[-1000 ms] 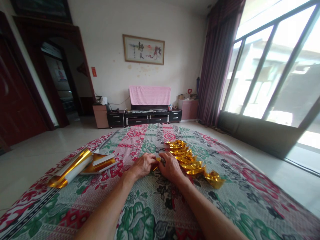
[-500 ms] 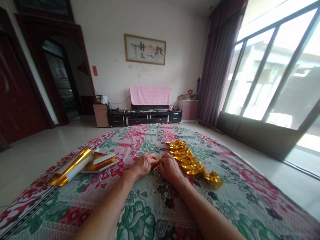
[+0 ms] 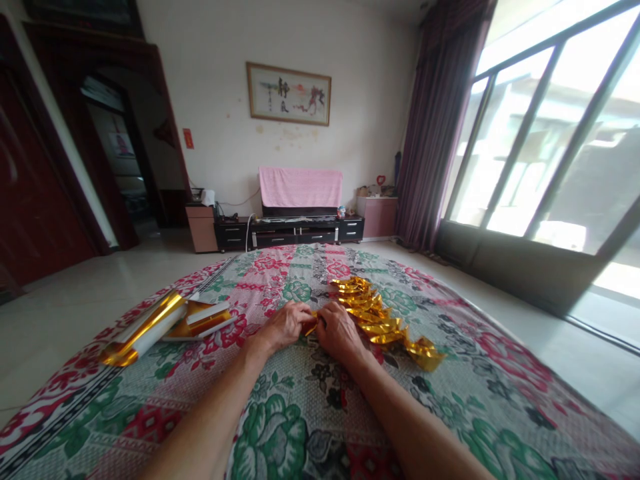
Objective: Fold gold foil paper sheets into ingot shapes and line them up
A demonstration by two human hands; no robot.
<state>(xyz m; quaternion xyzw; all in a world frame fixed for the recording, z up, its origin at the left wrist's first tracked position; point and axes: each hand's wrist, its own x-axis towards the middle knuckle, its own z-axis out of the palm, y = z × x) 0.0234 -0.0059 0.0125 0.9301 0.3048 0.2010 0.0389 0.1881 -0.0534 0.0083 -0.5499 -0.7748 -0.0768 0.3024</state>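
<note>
Between my two hands is a small piece of gold foil paper (image 3: 310, 326), mostly covered by the fingers. My left hand (image 3: 289, 323) pinches its left side, with the fingers closed. On the other side my right hand (image 3: 338, 327) is closed on the same piece, its fingertips almost meeting those of the left. Just right of the right hand lies a row of folded gold paper ingots (image 3: 383, 328), running from the back toward the right front. Off to the left are sheets of gold foil paper (image 3: 145, 333), partly rolled, showing white backs.
A patterned floral cloth (image 3: 273, 427) covers the round table under my hands. Beyond it stand a low black TV cabinet (image 3: 280, 239) and a TV draped with a pink cloth (image 3: 300, 187). A large window (image 3: 540, 147) fills the right side.
The view has tilted slightly, shifting the scene a little up. Both hands stay closed on the gold paper in nearly the same place; the folded pieces lie as before.
</note>
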